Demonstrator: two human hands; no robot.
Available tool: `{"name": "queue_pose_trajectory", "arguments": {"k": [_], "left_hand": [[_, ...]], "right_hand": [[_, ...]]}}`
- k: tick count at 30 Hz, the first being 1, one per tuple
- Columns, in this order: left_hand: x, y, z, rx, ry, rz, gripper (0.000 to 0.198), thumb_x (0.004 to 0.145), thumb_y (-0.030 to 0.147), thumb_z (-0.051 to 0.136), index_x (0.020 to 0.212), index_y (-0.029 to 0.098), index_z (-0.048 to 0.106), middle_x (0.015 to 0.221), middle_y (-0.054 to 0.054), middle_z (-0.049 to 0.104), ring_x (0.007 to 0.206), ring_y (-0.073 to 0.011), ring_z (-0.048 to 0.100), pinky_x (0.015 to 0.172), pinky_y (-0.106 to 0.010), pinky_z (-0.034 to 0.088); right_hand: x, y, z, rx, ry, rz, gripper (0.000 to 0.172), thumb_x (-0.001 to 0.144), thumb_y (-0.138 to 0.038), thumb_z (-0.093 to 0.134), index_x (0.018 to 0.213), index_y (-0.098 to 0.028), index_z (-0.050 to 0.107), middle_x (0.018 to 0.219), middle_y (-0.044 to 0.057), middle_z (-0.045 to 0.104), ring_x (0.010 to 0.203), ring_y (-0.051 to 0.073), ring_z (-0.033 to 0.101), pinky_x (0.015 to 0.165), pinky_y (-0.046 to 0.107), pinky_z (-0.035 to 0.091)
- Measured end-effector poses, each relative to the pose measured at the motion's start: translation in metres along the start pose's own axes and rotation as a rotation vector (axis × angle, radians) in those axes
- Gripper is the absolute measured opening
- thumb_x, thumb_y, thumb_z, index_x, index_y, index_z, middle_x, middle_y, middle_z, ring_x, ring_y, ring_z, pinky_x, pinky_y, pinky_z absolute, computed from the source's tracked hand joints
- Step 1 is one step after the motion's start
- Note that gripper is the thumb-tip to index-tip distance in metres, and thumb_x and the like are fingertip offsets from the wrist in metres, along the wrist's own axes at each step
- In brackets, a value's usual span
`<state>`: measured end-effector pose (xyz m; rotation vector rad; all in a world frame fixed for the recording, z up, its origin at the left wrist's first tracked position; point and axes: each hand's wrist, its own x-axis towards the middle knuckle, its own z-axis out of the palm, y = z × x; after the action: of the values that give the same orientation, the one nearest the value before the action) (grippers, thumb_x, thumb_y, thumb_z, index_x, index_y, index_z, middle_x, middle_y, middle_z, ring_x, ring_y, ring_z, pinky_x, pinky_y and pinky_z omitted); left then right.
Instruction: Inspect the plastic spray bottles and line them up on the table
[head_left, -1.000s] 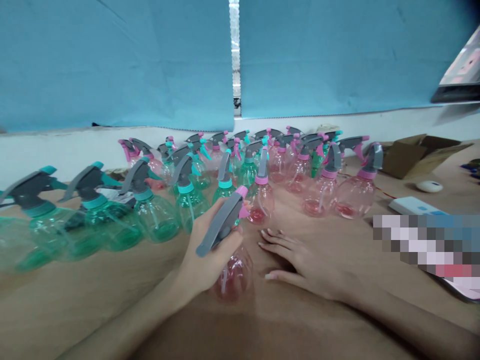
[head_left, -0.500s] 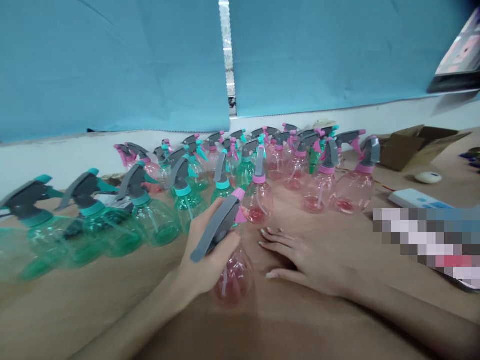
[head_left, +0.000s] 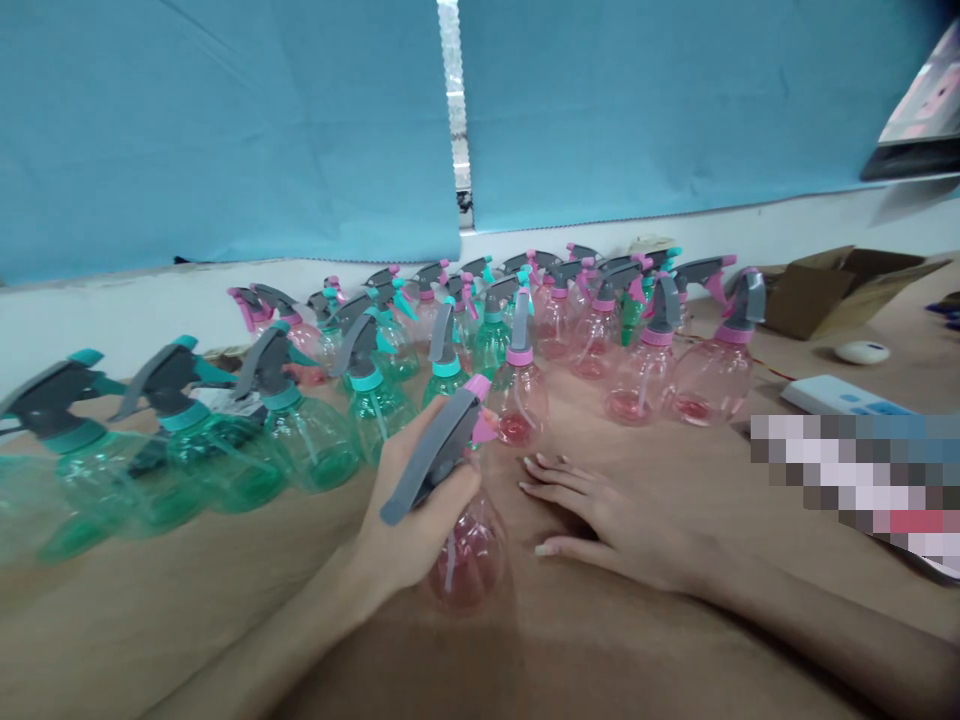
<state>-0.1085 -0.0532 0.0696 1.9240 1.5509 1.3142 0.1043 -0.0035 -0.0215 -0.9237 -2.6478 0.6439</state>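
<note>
My left hand [head_left: 420, 510] is wrapped round the neck of a clear pink spray bottle [head_left: 469, 560] with a grey and pink trigger head. The fingers on its far side are partly hidden. To the right, my right hand [head_left: 600, 510] lies on the wooden table [head_left: 570, 640], fingers stretched out, holding nothing. Just beyond stands another pink spray bottle [head_left: 517, 400]. A row of green spray bottles [head_left: 315, 440] with grey and turquoise heads runs off to the left. Two pink bottles [head_left: 709, 370] stand together beyond my right hand.
Several more pink and green spray bottles crowd the back by the white wall [head_left: 135, 320]. At right are an open cardboard box [head_left: 817, 295], a white computer mouse [head_left: 862, 353], a white and blue box [head_left: 840, 395] and a blurred-out object [head_left: 862, 480]. Blue cloth [head_left: 675, 110] covers the wall.
Hardly anything differs. The view has shifted very slightly, so things at the right sit a little further right. Both hands keep their places, the left still round the pink bottle.
</note>
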Motion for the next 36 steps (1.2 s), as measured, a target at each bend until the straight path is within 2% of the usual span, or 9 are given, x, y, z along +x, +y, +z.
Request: {"name": "queue_pose_trajectory", "arguments": {"k": [6, 19, 31, 36], "left_hand": [[-0.0034, -0.0032, 0.0021, -0.031, -0.036, -0.039, 0.009, 0.07, 0.02, 0.05, 0.078, 0.025, 0.05, 0.06, 0.004, 0.049, 0.051, -0.0138, 0.046, 0.048, -0.026, 0.037], [-0.0022, -0.0012, 0.0027, -0.009, -0.026, -0.02, 0.005, 0.072, 0.021, 0.049, 0.075, 0.025, 0.049, 0.06, 0.004, 0.045, 0.053, -0.0142, 0.046, 0.049, -0.027, 0.037], [-0.0006, 0.0022, 0.002, -0.02, -0.029, -0.037, 0.006, 0.071, 0.022, 0.05, 0.071, 0.025, 0.045, 0.057, 0.005, 0.045, 0.05, -0.0141, 0.045, 0.047, -0.027, 0.036], [-0.0012, 0.0015, 0.0021, -0.013, -0.03, -0.031, 0.005, 0.071, 0.023, 0.051, 0.071, 0.025, 0.046, 0.057, 0.005, 0.045, 0.05, -0.0143, 0.045, 0.048, -0.028, 0.036]], "right_hand": [[-0.0003, 0.0002, 0.0013, 0.013, 0.028, -0.011, 0.065, 0.086, -0.06, 0.047, 0.139, -0.023, 0.039, 0.147, 0.006, 0.035, 0.137, 0.025, 0.028, 0.112, 0.047, 0.023], [0.0007, -0.0016, -0.0006, -0.02, -0.018, 0.004, 0.068, 0.087, -0.062, 0.043, 0.139, -0.018, 0.039, 0.148, 0.007, 0.031, 0.138, 0.024, 0.025, 0.113, 0.045, 0.021], [-0.0015, 0.0017, 0.003, 0.011, 0.035, -0.016, 0.063, 0.087, -0.058, 0.047, 0.139, -0.024, 0.039, 0.148, 0.005, 0.034, 0.137, 0.026, 0.027, 0.112, 0.047, 0.022], [-0.0014, 0.0014, 0.0028, 0.001, 0.033, -0.015, 0.064, 0.087, -0.059, 0.046, 0.139, -0.023, 0.039, 0.148, 0.006, 0.034, 0.137, 0.025, 0.028, 0.113, 0.047, 0.022]]}}
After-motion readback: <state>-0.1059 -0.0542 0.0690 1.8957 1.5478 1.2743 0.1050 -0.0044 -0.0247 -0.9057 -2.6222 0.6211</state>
